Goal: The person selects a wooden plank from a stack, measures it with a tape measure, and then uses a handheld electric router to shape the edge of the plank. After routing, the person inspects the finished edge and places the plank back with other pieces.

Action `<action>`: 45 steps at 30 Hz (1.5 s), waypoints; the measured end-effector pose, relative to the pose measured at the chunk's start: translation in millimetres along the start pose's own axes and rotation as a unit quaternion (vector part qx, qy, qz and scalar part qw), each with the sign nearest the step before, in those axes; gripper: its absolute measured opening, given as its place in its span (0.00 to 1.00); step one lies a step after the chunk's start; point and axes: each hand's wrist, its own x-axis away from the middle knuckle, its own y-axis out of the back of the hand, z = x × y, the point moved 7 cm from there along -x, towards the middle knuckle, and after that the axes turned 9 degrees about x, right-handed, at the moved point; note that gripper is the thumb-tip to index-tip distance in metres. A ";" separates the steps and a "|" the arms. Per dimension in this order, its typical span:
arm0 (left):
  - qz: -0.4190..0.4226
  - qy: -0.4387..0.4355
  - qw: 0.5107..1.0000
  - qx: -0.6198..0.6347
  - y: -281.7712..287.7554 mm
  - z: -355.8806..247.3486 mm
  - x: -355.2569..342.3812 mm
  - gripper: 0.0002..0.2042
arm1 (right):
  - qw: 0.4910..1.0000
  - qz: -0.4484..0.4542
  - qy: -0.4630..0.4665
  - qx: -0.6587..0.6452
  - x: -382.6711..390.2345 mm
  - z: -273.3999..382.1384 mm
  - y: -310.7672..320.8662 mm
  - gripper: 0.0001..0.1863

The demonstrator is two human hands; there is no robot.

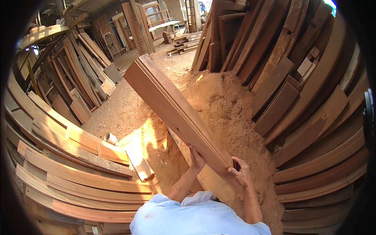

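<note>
A long, thick wooden plank (176,113) slants across the middle, its far end raised to the upper left. Grooves run lengthwise along one of its edges, and a small dark mark shows on its broad face. My left hand (196,158) supports the plank from the left side, its fingers partly hidden beneath. Nearer the close end, my right hand (242,173) is wrapped round the right edge. Below the plank, a narrow board (184,150) is partly covered by it.
Long boards (90,184) lie stacked at left, beside a short moulded piece (140,162) and a small can (110,138). Dark planks (309,113) line the right side. Sawdust (219,105) is heaped on the floor. Wooden doors (139,29) stand at the back.
</note>
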 end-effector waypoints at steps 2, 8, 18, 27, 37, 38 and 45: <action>0.009 0.038 0.998 0.040 13.7 11.9 -0.3 0.37 | 0.998 0.008 -0.017 0.057 6.9 15.7 4.4 0.37; -0.004 0.101 0.991 0.092 4.5 24.8 -3.5 0.40 | 0.990 -0.033 -0.037 0.129 24.8 31.8 16.8 0.37; 0.005 0.037 0.999 -0.025 -15.3 14.7 -21.8 0.38 | 0.966 -0.192 -0.169 -0.038 81.1 -46.3 85.0 0.26; -0.027 0.083 0.996 -0.019 -25.0 2.6 -32.8 0.41 | 0.866 -0.188 -0.450 0.110 254.7 -183.5 82.1 0.28; -0.021 0.030 0.994 -0.107 -62.8 4.0 -34.7 0.43 | 0.880 -0.020 -0.451 0.150 212.8 -192.3 1.5 0.44; -0.023 0.028 0.993 -0.110 -67.7 3.4 -33.4 0.43 | 0.880 -0.017 -0.451 0.149 209.3 -190.9 5.4 0.44; 0.101 0.098 0.990 -0.031 -85.7 27.2 -49.7 0.47 | 0.900 -0.050 -0.381 0.208 184.6 -138.0 74.9 0.49</action>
